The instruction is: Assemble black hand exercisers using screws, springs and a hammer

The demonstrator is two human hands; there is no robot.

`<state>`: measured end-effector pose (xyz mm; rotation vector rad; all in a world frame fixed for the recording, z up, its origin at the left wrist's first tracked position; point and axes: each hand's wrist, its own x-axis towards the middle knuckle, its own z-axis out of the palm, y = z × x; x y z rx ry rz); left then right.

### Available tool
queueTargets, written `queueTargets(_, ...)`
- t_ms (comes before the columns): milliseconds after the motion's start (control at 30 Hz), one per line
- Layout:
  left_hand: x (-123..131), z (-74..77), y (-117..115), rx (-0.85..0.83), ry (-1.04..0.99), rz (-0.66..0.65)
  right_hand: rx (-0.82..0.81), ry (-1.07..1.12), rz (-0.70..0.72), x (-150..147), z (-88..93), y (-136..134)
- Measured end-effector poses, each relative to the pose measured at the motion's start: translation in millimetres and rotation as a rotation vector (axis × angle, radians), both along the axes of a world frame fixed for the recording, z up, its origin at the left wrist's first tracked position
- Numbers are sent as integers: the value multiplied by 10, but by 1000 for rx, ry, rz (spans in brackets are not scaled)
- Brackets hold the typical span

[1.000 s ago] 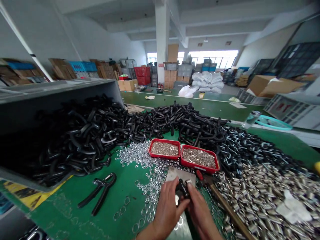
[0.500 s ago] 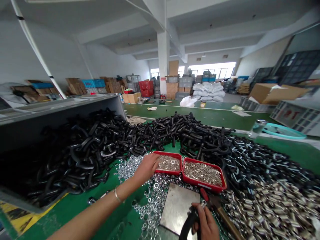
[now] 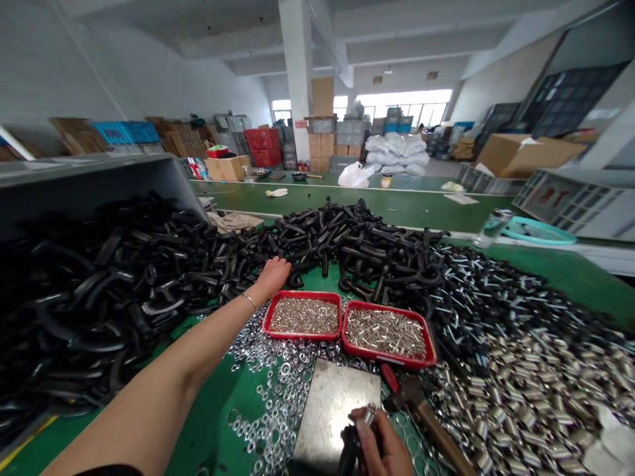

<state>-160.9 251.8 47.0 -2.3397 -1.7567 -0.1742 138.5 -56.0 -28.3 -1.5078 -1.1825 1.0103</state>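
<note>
My left hand [image 3: 274,274] reaches to the near edge of a heap of curved black handles [image 3: 342,228], just behind the left red tray [image 3: 268,327]. Its fingers bend down against the handles; the fingertips are hidden, so a grip cannot be made out. Above the steel plate [image 3: 325,396], my right hand [image 3: 384,446] is closed around a black handle [image 3: 350,439], partly cut off by the lower frame edge. A small metal coil spring [image 3: 370,413] shows at the thumb and fingers of that hand. Small metal pins [image 3: 305,316] fill the left tray.
A second red tray [image 3: 431,354] holds larger pins. A hammer [image 3: 431,423] lies right of the plate. Loose nuts and rings [image 3: 268,403] cover the green table to the left. Springs [image 3: 526,396] and black parts with metal rods [image 3: 496,297] are heaped right. A grey crate [image 3: 186,188] stands left.
My left hand has moved from the left tray of pins back to the heap of black handles. My right hand still holds its handle over the plate. The view has shifted.
</note>
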Motion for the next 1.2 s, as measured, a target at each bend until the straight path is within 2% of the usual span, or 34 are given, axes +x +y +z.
queueTargets(100,65,97,-13,53,-12,35,12,0,14,21,24,-3)
queueTargets(200,133,351,-232,193,-186,-19,21,24,50,38,96,-18)
queueTargets(300,246,706,-714,309,-585,-107,11,48,108,53,210,-37)
queueTargets(367,381,907,-1189,269,-853,-98,-9,103,131,62,288,-43)
queueTargets(433,580,996,-1775,71,-1177,-68,-42,197,139,78,349,-41)
queueTargets(500,830,920,-2442,-315,-1490,-71,-79,307,134,106,386,-36)
queueTargets(567,1103,693,-3128,-804,-1689,-37,-108,396,140,143,407,-43)
queueTargets(633,1355,399,-3734,-1251,-1890,-8,-129,443,178,180,425,-71)
queueTargets(667,1460,264,-3975,-1435,-1996,0,-138,451,203,193,436,-93)
queueTargets(733,1600,77,-4288,-1634,-2155,-22,-155,455,243,207,468,-151)
queueTargets(800,1631,27,-4366,-1731,-2241,-103,-168,456,278,207,512,-216)
queueTargets(833,1609,44,-4330,-1721,-2273,-128,-175,450,299,206,538,-246)
queueTargets(900,1515,122,-4157,-1578,-2338,-78,-194,420,346,208,590,-294)
queueTargets(967,1407,198,-3932,-1330,-2349,54,-211,351,374,219,640,-322)
queueTargets(1067,1324,224,-3660,-1047,-2176,182,-161,172,377,244,711,-330)
queueTargets(1200,1392,118,-3521,-837,-1810,206,-4,-97,381,252,800,-322)
